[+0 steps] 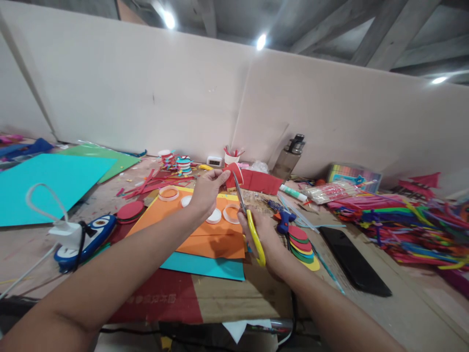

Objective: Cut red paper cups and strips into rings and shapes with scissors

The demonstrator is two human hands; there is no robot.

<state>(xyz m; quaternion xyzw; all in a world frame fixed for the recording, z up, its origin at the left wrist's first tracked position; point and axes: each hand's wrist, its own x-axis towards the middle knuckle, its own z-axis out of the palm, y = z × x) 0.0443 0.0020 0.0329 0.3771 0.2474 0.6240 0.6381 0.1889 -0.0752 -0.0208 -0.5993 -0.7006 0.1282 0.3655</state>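
Note:
My left hand (207, 190) pinches a piece of red paper (231, 177) with a pale edge, held up over the table. In my right hand (264, 234) is a pair of scissors (256, 239) with yellow handles. Its blades point up and away, touching or very near the red paper; whether they cut into it I cannot tell. Below my hands lie orange sheets (216, 244) over a blue sheet (208, 266). White rings and discs rest on the orange, among them a ring (231, 213) and a white disc (214, 216).
At right are a blue glue gun (285, 221), coloured paper discs (298, 234), a black phone (353, 261) and bundled pipe cleaners (395, 217). A bottle (289, 159) and a glue stick (293, 192) stand farther back. A power strip (88, 242) and blue sheet (54, 186) lie left.

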